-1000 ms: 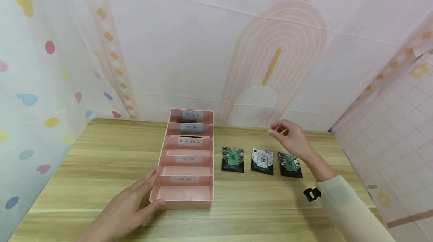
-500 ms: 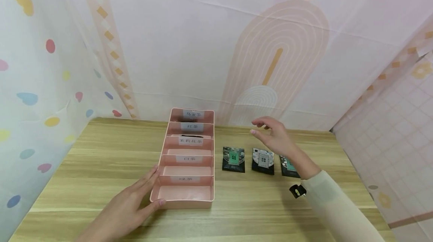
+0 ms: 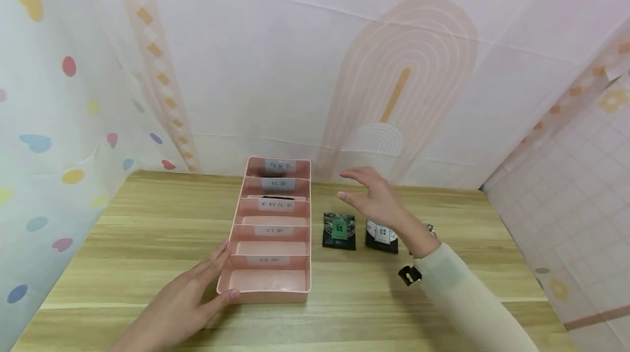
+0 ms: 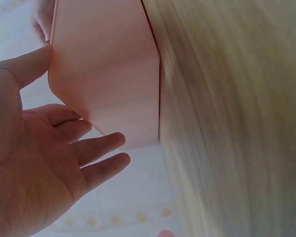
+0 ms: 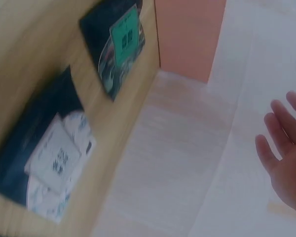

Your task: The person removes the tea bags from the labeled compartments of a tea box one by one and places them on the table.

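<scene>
A pink divided box [image 3: 263, 297] with labelled compartments stands on the table, its long side running away from me. My left hand [image 3: 184, 300] rests against its near left corner, thumb on the front rim and fingers along the side; the left wrist view shows those fingers [image 4: 101, 148] spread by the wall. Above the table, right of the box, my right hand [image 3: 376, 199] hovers with fingers extended and nothing in them. Below it lie a green-labelled tea sachet [image 3: 338, 232] and a white-labelled one [image 3: 381, 236]. A third sachet [image 3: 430, 228] is mostly hidden behind the right wrist.
Dark sachets [image 3: 278, 198] show inside the far compartments of the box. The wooden table [image 3: 147, 221] meets a patterned cloth backdrop [image 3: 256, 68] behind and at both sides. A black strap piece [image 3: 409, 275] hangs at the right sleeve.
My right hand has moved left, from above the rightmost sachet to over the space between the other two, its fingers spreading wider. My left hand and the box have stayed put.
</scene>
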Demonstrator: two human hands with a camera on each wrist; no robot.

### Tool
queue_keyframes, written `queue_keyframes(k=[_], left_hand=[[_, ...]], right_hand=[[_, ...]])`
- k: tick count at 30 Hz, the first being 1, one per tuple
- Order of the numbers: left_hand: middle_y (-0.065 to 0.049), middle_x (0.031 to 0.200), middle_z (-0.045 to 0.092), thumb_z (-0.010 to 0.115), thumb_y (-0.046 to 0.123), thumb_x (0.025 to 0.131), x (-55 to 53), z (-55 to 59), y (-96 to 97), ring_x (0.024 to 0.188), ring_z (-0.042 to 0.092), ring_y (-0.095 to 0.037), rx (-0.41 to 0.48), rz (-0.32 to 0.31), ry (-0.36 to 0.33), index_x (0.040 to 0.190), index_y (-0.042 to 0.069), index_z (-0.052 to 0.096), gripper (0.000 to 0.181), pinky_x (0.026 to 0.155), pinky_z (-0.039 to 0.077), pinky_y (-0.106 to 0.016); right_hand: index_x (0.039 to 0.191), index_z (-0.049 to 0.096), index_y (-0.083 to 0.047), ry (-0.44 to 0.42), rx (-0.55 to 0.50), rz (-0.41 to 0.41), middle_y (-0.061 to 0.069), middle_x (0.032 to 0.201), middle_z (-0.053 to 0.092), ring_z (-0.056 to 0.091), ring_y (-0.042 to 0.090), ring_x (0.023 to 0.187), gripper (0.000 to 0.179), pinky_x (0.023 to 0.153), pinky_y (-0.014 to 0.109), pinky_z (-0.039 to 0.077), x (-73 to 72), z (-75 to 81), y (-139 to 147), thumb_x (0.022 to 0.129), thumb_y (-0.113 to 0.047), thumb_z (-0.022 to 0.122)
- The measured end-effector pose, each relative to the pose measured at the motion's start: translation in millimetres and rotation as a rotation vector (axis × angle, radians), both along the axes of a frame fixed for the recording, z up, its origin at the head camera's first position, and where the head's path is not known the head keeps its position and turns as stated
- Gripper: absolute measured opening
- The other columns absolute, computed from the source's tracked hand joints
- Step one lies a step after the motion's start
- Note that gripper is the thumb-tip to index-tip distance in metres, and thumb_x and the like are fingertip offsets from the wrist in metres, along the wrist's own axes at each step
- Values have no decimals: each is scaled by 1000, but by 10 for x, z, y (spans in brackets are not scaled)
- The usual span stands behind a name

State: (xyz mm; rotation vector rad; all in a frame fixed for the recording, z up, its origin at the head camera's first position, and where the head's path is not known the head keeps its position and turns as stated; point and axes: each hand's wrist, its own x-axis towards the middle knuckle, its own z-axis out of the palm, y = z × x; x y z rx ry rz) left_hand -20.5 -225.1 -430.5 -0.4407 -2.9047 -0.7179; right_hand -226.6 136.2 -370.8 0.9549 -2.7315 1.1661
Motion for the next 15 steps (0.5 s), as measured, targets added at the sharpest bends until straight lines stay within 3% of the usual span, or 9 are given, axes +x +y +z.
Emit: queue_keyframes(k=[6, 15], left_hand=[[-10, 165, 41, 73, 48, 98, 1, 2, 2, 135, 57, -35, -3, -3, 7, 155, 4, 49, 76, 101, 52, -56], [-9, 165, 41, 72, 48, 98, 7, 25, -1, 135, 58, -34, -1, -3, 12, 157, 5, 48, 77, 101, 52, -55]], right_hand=[[145, 62, -7, 28, -8, 52, 14, 150, 57, 48, 33, 140, 54, 115, 58, 39, -25, -82, -168, 97, -26, 77], [144, 64, -8, -1, 12, 56, 12, 154, 53, 43, 32, 143, 59, 117, 57, 36, -45, -107, -497, 92, -28, 83]])
